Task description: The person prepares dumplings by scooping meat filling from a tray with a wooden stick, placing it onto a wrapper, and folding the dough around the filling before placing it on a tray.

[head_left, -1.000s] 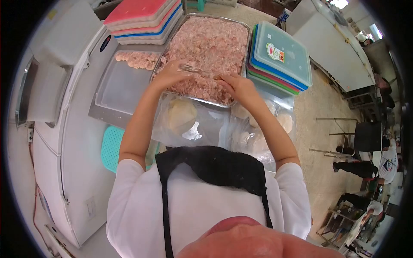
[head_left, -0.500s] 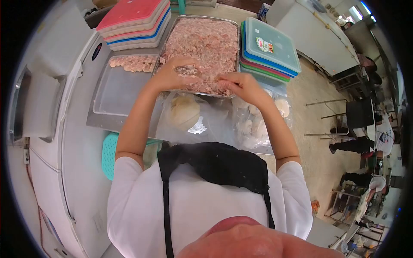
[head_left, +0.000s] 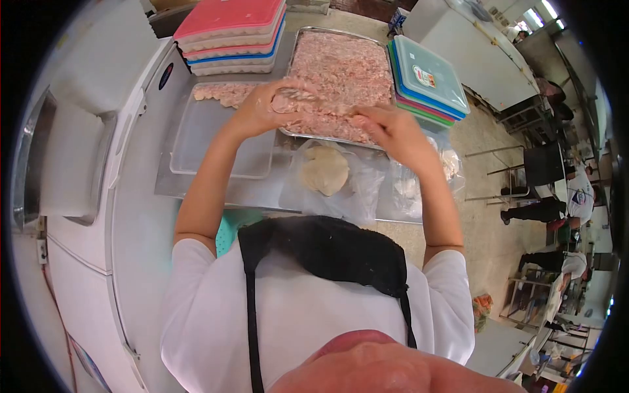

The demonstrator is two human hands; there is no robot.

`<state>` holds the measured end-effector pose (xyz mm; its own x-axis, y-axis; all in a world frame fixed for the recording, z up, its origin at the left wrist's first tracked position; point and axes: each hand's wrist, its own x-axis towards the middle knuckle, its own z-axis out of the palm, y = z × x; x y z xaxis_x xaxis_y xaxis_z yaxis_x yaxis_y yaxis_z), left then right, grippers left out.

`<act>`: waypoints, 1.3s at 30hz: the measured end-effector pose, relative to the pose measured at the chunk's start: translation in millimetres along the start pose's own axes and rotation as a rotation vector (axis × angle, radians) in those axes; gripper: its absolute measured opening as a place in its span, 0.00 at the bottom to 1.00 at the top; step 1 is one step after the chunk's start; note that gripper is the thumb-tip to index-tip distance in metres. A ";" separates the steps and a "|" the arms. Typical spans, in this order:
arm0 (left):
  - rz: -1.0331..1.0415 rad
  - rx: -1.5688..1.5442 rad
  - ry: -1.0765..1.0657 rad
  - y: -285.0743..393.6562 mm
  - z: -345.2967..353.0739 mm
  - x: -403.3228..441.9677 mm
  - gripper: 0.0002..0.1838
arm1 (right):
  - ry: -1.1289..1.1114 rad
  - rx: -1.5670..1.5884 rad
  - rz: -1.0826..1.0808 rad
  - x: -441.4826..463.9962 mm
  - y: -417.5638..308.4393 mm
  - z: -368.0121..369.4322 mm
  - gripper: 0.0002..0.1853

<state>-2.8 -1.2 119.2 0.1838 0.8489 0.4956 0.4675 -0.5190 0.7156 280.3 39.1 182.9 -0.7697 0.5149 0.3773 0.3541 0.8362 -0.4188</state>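
A large metal tray is filled with pink minced meat. Over its near left corner, my left hand curls around a small, pale round piece with meat on it, which looks like a dumpling wrapper; motion smears its edge. My right hand is at the near right of the meat, its fingers pinched together at the surface. Whatever those fingers hold is hidden. Round pale dough wrappers lie stacked on clear plastic in front of the tray. Meat-filled dumplings sit in a row on a translucent plastic tray at left.
Stacked containers with red lids stand at the back left, and stacked colored-lid containers at the right. A plastic bag of pale rounds lies at the table's front right. A white freezer borders the left. Other people are farther off, right.
The view has shifted, so the table and trays appear farther right. My left hand has moved toward the meat tray's left corner, still holding the round piece. My right hand stays at the meat.
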 end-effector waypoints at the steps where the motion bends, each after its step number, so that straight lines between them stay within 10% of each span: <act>1: -0.005 0.041 -0.015 1.7 -8.6 -5.5 0.29 | -0.020 -0.003 0.006 3.6 -3.2 9.2 0.13; 6: -0.089 0.142 -0.013 -23.3 -41.2 -30.1 0.30 | -0.005 -0.261 0.148 29.1 -45.2 15.7 0.12; 9: -0.565 -0.145 -0.126 -10.7 -60.3 -32.7 0.33 | 0.029 -0.219 0.066 34.6 -58.0 49.4 0.11; 18: -0.501 -0.116 -0.190 -130.8 -92.6 -96.5 0.35 | 0.204 0.106 0.302 9.2 -32.4 69.9 0.13; 27: -0.549 0.561 0.183 -238.3 -86.6 -127.5 0.32 | 0.422 0.475 1.072 -117.5 -19.1 91.8 0.14; 39: -0.627 0.633 0.123 -260.2 -82.6 -77.7 0.42 | 0.420 0.386 1.035 -127.3 14.5 99.0 0.17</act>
<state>-210.2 59.7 -64.9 -0.3423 0.9220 0.1808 0.8465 0.2191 0.4853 330.8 -33.0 47.0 0.0501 0.9958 -0.0769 0.4675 -0.0915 -0.8792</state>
